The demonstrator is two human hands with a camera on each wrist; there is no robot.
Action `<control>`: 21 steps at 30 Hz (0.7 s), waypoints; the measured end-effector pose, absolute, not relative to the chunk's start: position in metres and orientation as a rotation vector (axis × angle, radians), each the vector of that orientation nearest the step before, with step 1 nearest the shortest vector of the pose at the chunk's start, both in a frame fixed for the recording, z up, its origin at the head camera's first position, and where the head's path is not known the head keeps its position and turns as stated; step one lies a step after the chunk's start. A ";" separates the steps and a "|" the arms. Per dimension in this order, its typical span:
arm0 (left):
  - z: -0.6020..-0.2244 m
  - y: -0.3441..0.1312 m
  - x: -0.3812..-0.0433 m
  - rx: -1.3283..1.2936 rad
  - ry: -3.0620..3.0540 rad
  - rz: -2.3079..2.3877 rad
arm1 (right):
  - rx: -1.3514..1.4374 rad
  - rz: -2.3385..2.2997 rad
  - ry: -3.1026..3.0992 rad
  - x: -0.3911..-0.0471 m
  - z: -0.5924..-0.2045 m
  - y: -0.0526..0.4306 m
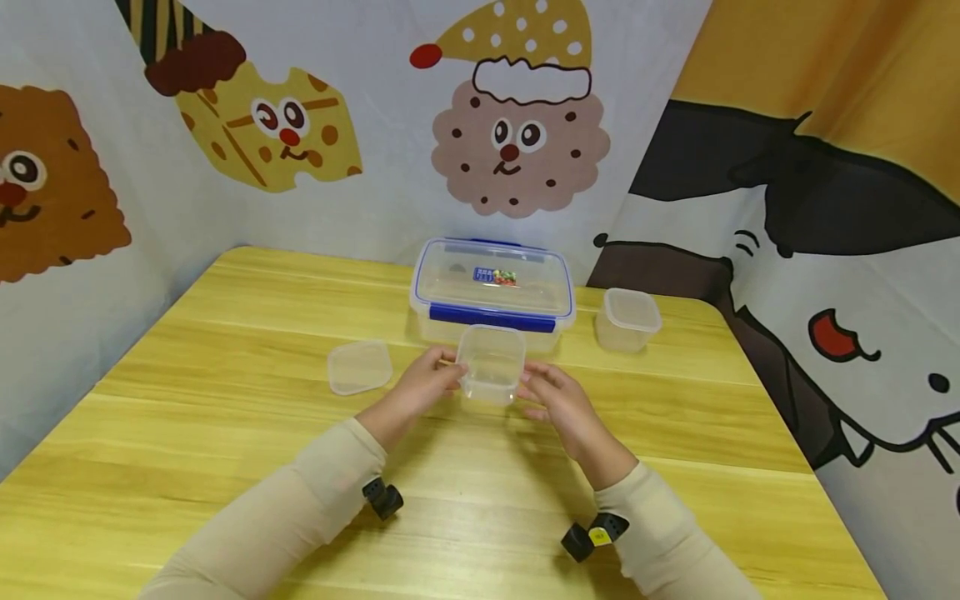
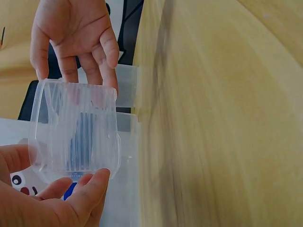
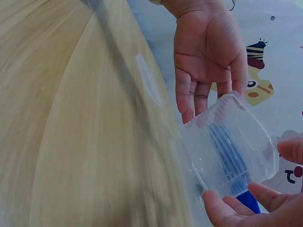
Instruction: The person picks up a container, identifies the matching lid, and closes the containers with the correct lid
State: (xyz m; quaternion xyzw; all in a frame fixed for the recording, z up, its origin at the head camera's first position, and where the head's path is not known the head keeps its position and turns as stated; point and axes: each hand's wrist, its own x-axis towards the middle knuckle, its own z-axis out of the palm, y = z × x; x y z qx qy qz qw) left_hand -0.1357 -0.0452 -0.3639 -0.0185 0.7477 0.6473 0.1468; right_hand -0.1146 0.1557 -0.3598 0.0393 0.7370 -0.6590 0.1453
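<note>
A small clear plastic container (image 1: 491, 365) without a lid is held between both hands above the table, its open side facing the head camera. The left hand (image 1: 423, 385) grips its left side between thumb and fingers. On the opposite side, the right hand (image 1: 564, 410) holds it with thumb and fingertips. In the left wrist view, the container (image 2: 78, 130) shows ribbed reflections, with the right hand (image 2: 75, 35) beyond it. A flat translucent square lid (image 1: 360, 367) lies on the table, left of the left hand.
A large clear box (image 1: 491, 287) with blue clasps stands at the back, right behind the held container. To its right is a small lidded translucent container (image 1: 628, 321). Printed cloth (image 1: 390, 200) hangs along the back of the wooden table (image 1: 240, 433).
</note>
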 end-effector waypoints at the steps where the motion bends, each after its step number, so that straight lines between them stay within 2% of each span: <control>1: -0.364 -0.045 -0.136 -0.054 2.146 1.857 | 0.113 -1.894 2.120 -0.115 -0.360 0.157; 21: -0.370 -0.038 -0.140 -0.094 2.104 1.792 | 0.122 -1.874 2.077 -0.120 -0.370 0.165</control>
